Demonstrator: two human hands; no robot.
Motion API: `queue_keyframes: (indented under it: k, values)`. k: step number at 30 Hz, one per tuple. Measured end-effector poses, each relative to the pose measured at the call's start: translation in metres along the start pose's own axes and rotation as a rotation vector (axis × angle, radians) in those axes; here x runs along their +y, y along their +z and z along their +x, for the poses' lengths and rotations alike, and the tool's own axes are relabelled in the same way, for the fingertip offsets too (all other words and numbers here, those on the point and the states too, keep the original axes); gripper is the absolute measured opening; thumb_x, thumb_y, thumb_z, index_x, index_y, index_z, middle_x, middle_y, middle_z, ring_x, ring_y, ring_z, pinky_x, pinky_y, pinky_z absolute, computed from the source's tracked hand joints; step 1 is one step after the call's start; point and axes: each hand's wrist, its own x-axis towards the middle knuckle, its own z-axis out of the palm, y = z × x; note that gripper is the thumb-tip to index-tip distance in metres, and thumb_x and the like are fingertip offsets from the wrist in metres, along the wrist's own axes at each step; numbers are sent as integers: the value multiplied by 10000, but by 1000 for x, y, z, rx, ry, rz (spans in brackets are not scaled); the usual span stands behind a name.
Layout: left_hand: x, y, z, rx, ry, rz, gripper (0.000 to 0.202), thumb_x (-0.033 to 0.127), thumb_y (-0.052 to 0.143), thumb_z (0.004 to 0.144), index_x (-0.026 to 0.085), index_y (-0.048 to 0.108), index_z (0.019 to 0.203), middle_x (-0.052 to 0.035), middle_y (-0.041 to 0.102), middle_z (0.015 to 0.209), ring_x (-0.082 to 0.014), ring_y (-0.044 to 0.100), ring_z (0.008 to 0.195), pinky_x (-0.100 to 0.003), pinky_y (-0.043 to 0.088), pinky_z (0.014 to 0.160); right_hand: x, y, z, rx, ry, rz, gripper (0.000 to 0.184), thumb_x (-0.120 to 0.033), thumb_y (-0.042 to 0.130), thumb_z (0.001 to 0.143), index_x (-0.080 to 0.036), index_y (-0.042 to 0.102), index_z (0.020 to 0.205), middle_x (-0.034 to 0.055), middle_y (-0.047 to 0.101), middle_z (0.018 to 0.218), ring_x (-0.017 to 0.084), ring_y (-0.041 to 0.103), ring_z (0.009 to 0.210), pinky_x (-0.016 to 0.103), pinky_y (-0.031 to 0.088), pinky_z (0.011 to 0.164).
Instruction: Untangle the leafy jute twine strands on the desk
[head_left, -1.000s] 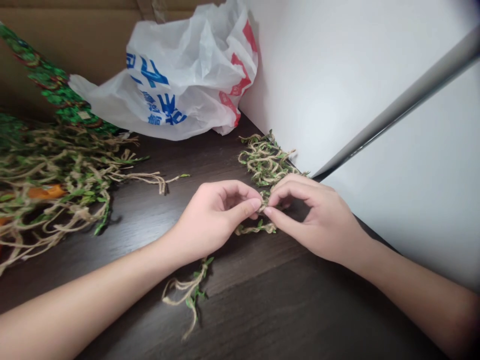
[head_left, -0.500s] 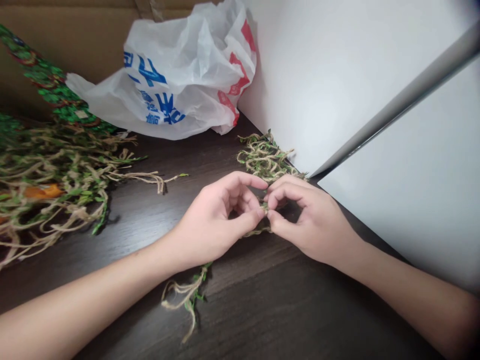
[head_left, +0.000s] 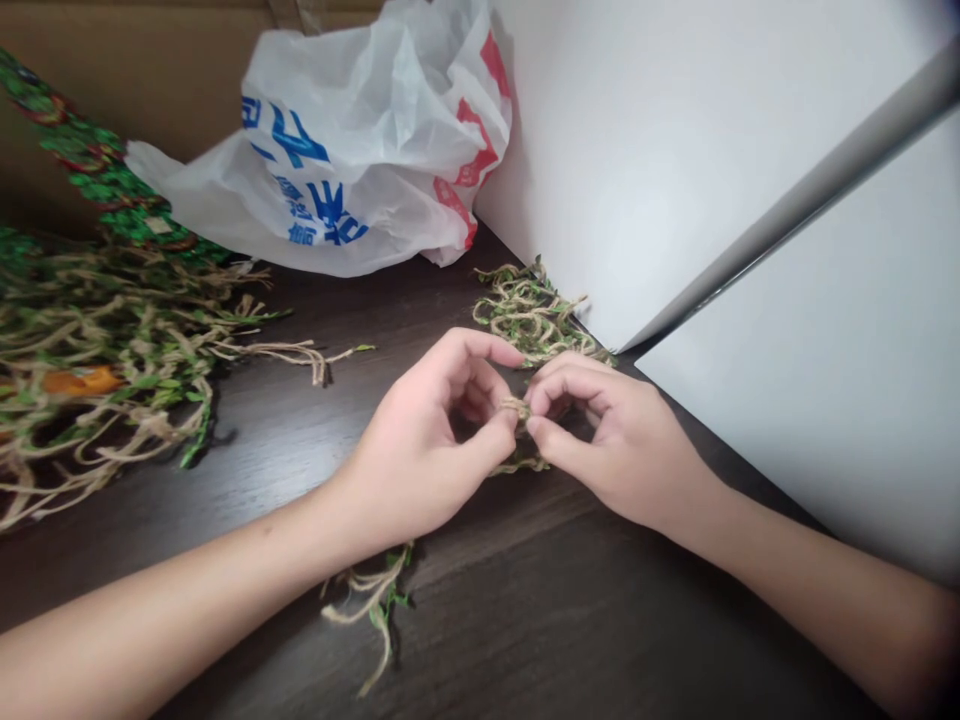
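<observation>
Dark wood table (head_left: 570,620) meets a white panel (head_left: 637,150) in a corner, and a grey metal bar (head_left: 795,204) slants across the panel. Behind the table stands a cardboard box (head_left: 135,70), with a crumpled white plastic bag (head_left: 352,180) printed in blue and red slumped against it and the panel. At far left, a glossy green leafy strip (head_left: 97,170) leans up the box, above a loose heap of leafy jute vine (head_left: 120,370) with an orange scrap (head_left: 82,380) caught in it.

Both hands work close together at the table's middle, their fingertips nearly meeting. The left hand (head_left: 420,450) is curled, its thumb (head_left: 504,425) pressing against a small knot of jute vine (head_left: 516,408), with the index finger arched above. The right hand (head_left: 615,440) is curled too, thumb (head_left: 544,437) and index finger (head_left: 559,378) pinching the same knot from the other side. A strand of the vine (head_left: 517,465) lies just under the fingers, a tangled coil (head_left: 532,315) sits in the corner beyond them, and a frayed end (head_left: 379,600) trails on the table below the left wrist. Whether these pieces join the knot is hidden.
</observation>
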Motion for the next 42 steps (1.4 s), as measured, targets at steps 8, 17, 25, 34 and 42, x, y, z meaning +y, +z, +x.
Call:
queue_keyframes:
  k: [8, 17, 25, 34, 42]
  values:
    - [-1, -3, -2, -69, -22, 136, 392, 9, 612, 817, 204, 569, 1155, 53, 578, 818, -108, 555, 718, -246, 487, 633, -3, 0, 0, -63, -17, -49, 152, -67, 631, 761, -205, 573, 736, -10, 602, 815, 153, 570, 769, 313, 434, 725]
    - [4, -1, 3, 49, -114, -100, 295, 140, 762, 876, 140, 629, 1139, 19, 671, 807, -109, 615, 722, -243, 523, 687, 1, 0, 4, -59, 151, 200, 87, -152, 626, 811, -211, 620, 749, -14, 608, 813, 159, 566, 794, 314, 444, 751]
    - [7, -6, 8, -8, -332, -255, 269, 70, 777, 762, 147, 662, 992, 40, 652, 704, -85, 554, 610, -226, 461, 604, -3, 0, 3, -111, 87, 65, 101, -123, 619, 748, -205, 581, 703, -29, 588, 777, 148, 543, 760, 320, 412, 740]
    - [5, -8, 10, -4, -296, -284, 327, 157, 836, 801, 139, 660, 1076, 6, 708, 805, -109, 637, 724, -234, 509, 687, 1, -1, 4, -87, 195, 249, 83, -159, 650, 807, -214, 643, 745, -29, 619, 781, 151, 573, 763, 314, 439, 724]
    - [3, -7, 9, -24, -290, -333, 283, 178, 824, 854, 142, 669, 1088, -11, 718, 837, -120, 656, 758, -250, 522, 720, 1, -1, 2, -76, 155, 158, 75, -191, 694, 839, -209, 657, 776, -16, 650, 845, 164, 614, 816, 331, 486, 791]
